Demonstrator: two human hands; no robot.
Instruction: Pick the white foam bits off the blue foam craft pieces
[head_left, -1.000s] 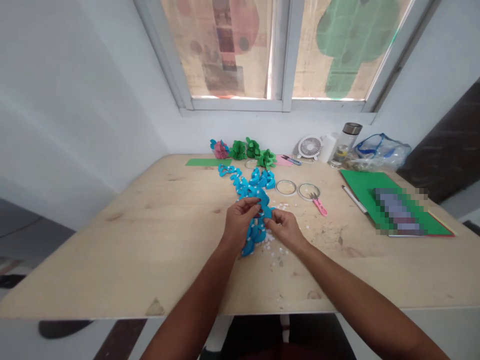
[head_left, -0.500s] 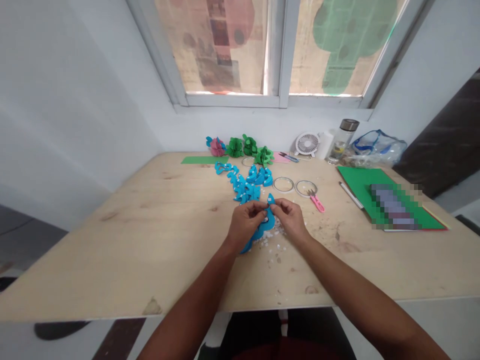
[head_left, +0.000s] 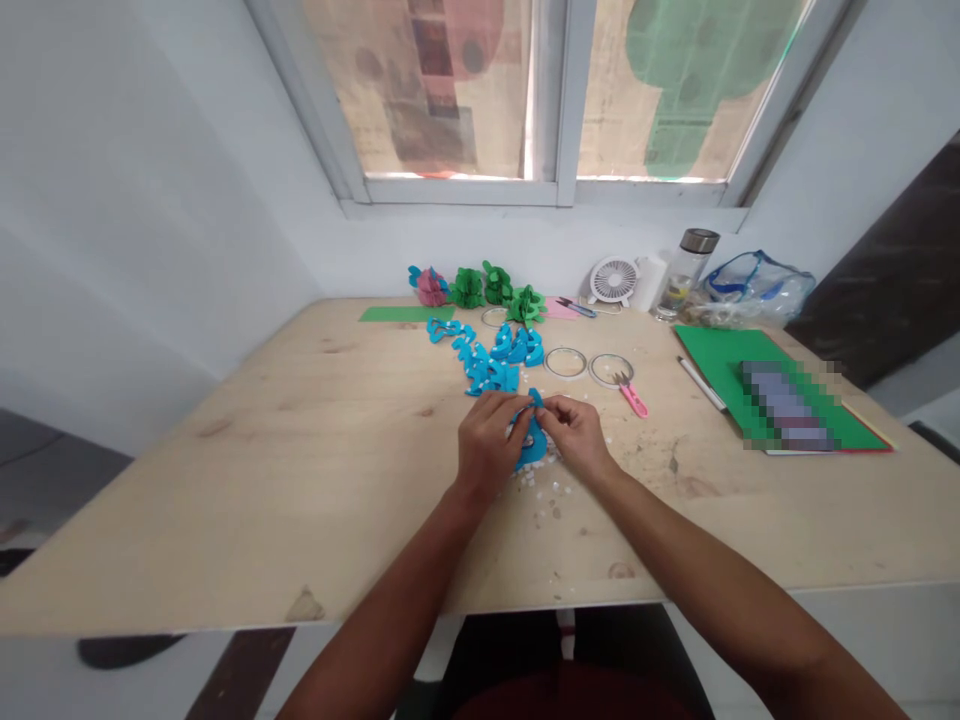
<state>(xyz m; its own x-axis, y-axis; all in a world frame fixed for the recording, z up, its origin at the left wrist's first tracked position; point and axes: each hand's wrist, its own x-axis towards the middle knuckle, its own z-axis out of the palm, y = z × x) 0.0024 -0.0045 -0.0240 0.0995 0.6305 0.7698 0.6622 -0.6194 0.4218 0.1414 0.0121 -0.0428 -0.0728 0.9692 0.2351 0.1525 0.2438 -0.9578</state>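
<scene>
Both hands meet over the middle of the table around a blue paper cutout with curved edges. My left hand pinches its upper left part, and the fingers hide some of the paper. From the other side my right hand pinches the same piece near its top, fingertips close to the left ones. Just beyond the hands lie more blue paper cutouts in a loose pile, with small white squares on them. Tiny white bits are scattered on the wood below the held piece.
Green paper flowers and a pink one stand along the wall. Two tape rings and pink-handled snips lie ahead on the right. A small fan, a glass bottle and green sheets are farther right.
My left hand has turned inward over the blue paper, covering more of it. The raised tip between my fingers has folded down, and its white square no longer shows. The view has shifted slightly.
</scene>
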